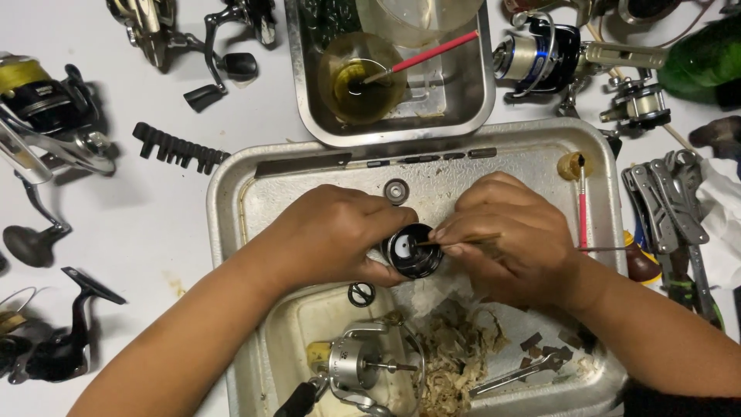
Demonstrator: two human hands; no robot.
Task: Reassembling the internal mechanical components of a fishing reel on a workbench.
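White tabletop is carrying a metal tray [231, 185]; over its middle, the left hand [332, 235] is gripping a black spool [413, 251], the right hand [513, 235] pinching a thin stick [455, 241] into it. Just below is lying a silver reel [355, 371].

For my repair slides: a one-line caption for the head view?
Left hand holds a black spool over a metal tray while right hand pokes it with a thin stick.

Metal tray [231, 177], oil bowl [361, 77], black comb piece [179, 147], green bottle [706, 58], multitool [665, 202]
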